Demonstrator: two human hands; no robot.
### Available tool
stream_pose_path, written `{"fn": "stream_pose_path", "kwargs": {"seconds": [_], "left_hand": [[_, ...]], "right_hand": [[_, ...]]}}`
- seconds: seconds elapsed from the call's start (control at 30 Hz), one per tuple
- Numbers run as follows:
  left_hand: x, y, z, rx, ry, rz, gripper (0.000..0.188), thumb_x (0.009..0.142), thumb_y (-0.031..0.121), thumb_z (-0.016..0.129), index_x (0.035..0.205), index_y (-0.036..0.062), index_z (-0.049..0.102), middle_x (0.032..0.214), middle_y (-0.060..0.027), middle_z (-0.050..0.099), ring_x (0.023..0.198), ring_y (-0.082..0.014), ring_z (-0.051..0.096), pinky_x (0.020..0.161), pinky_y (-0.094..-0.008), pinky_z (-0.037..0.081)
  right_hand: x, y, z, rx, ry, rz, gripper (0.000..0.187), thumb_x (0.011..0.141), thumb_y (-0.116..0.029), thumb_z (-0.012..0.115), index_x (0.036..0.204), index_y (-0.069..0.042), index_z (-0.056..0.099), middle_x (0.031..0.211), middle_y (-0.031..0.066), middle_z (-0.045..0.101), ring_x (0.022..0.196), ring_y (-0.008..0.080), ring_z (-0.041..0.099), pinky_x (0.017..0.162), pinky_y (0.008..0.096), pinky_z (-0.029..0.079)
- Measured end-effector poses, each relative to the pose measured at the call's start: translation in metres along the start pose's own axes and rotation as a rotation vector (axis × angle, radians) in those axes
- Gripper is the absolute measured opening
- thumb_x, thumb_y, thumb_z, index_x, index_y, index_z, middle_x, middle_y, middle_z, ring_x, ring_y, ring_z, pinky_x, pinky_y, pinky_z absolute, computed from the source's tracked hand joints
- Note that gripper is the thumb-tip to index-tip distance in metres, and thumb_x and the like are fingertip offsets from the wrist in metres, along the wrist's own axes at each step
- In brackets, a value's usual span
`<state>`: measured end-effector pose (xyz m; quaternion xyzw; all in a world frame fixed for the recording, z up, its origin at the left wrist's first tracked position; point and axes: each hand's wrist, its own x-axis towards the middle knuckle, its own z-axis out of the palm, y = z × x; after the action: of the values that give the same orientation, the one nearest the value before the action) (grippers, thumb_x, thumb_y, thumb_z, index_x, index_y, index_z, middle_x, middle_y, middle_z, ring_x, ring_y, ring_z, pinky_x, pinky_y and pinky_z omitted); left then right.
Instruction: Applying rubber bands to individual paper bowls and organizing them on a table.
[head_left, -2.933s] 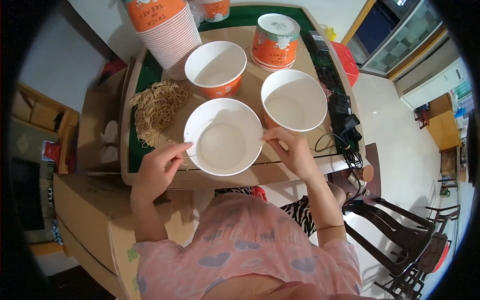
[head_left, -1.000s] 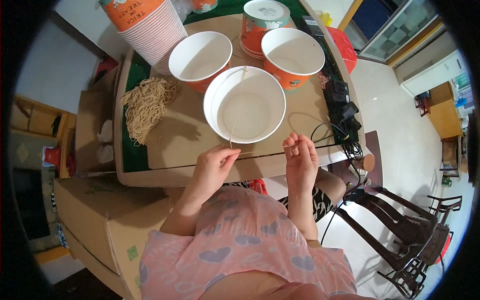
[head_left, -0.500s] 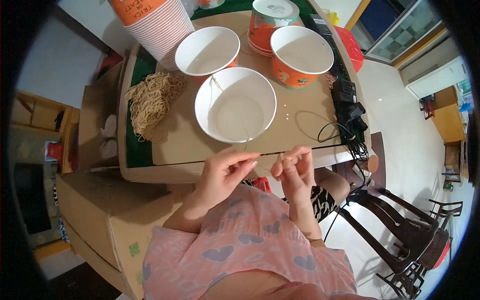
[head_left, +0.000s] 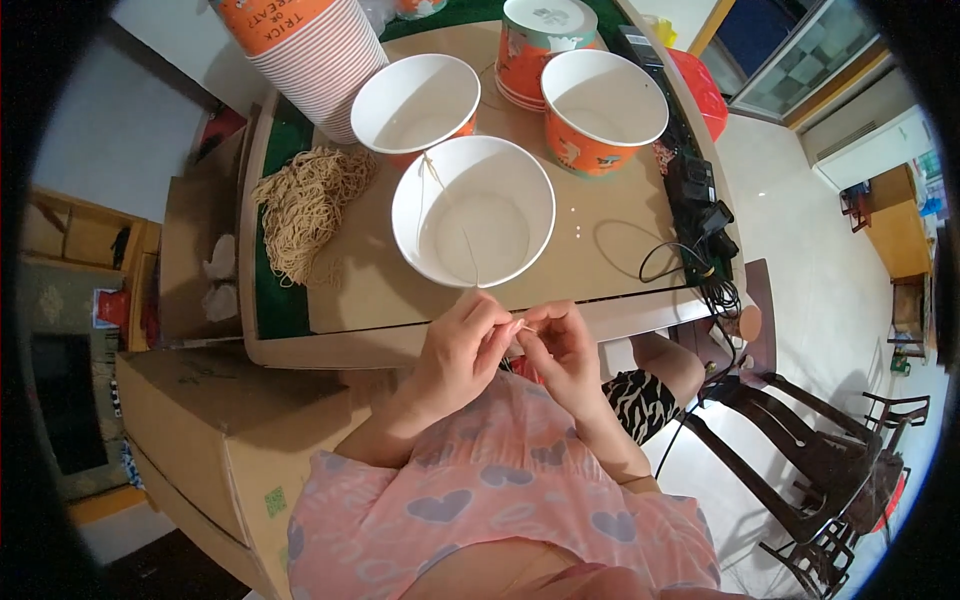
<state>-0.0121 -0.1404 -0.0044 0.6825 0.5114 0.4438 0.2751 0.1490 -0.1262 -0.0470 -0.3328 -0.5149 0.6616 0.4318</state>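
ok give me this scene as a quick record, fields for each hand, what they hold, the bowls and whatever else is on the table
left hand: pinching one end of a thin string
right hand: fingertips meeting the left hand's at that end
string: runs from the hands up across the nearest paper bowl
nearest paper bowl: white inside, empty, close to the table edge
other bowls: two orange paper bowls behind it, both open
cup stack: nested, far left
string bundle: tan, loose, left of the bowls
cables: black, on the right
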Motion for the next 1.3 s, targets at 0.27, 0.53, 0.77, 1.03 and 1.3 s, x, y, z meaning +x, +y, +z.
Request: {"fn": "stream_pose_path", "kwargs": {"seconds": [0.27, 0.53, 0.77, 1.03, 1.3], "left_hand": [[0.011, 0.003, -0.002, 0.225, -0.008, 0.054, 0.011, 0.087, 0.002, 0.062, 0.081, 0.0007, 0.052, 0.076, -0.0101, 0.052, 0.063, -0.0226, 0.053, 0.054, -0.034, 0.04], [0.054, -0.014, -0.02, 0.313, -0.045, 0.06, 0.018, 0.086, 0.002, 0.059, 0.103, 0.0011, 0.065, 0.097, -0.0136, 0.065, 0.088, -0.0302, 0.063, 0.074, -0.0363, 0.049], [0.065, -0.022, -0.023, 0.184, -0.27, -0.136, 0.017, 0.086, 0.0, 0.057, 0.101, -0.0009, 0.066, 0.088, -0.016, 0.067, 0.077, -0.0295, 0.066, 0.069, -0.034, 0.05], [0.067, -0.024, -0.023, 0.08, -0.276, -0.185, 0.015, 0.085, 0.003, 0.059, 0.098, -0.0001, 0.067, 0.088, -0.0165, 0.067, 0.078, -0.0313, 0.065, 0.069, -0.0373, 0.05], [0.071, -0.016, -0.023, 0.1, -0.27, -0.231, 0.009, 0.087, 0.004, 0.061, 0.092, -0.0019, 0.064, 0.084, -0.0138, 0.066, 0.076, -0.024, 0.066, 0.068, -0.0336, 0.052]], "right_hand": [[0.007, 0.0, 0.007, -0.145, 0.145, -0.179, 0.008, 0.089, -0.003, 0.064, 0.096, -0.001, 0.062, 0.079, -0.0011, 0.061, 0.067, 0.0021, 0.052, 0.057, 0.0174, 0.041], [0.038, 0.006, -0.004, -0.206, 0.258, -0.091, 0.005, 0.088, -0.003, 0.063, 0.091, -0.001, 0.06, 0.08, -0.0002, 0.06, 0.067, 0.0048, 0.055, 0.059, 0.0194, 0.045], [0.046, 0.014, -0.004, -0.141, 0.252, -0.059, 0.007, 0.089, -0.005, 0.062, 0.092, 0.001, 0.059, 0.093, 0.0047, 0.061, 0.08, 0.0098, 0.06, 0.069, 0.0241, 0.05], [0.049, 0.016, -0.002, -0.141, 0.234, -0.056, 0.005, 0.09, -0.001, 0.06, 0.094, 0.001, 0.057, 0.09, 0.0038, 0.062, 0.083, 0.0107, 0.062, 0.071, 0.024, 0.052], [0.048, 0.006, -0.002, -0.192, 0.245, -0.005, 0.01, 0.089, -0.003, 0.062, 0.097, 0.001, 0.059, 0.092, 0.0049, 0.062, 0.083, 0.0115, 0.062, 0.074, 0.0255, 0.052]]}}
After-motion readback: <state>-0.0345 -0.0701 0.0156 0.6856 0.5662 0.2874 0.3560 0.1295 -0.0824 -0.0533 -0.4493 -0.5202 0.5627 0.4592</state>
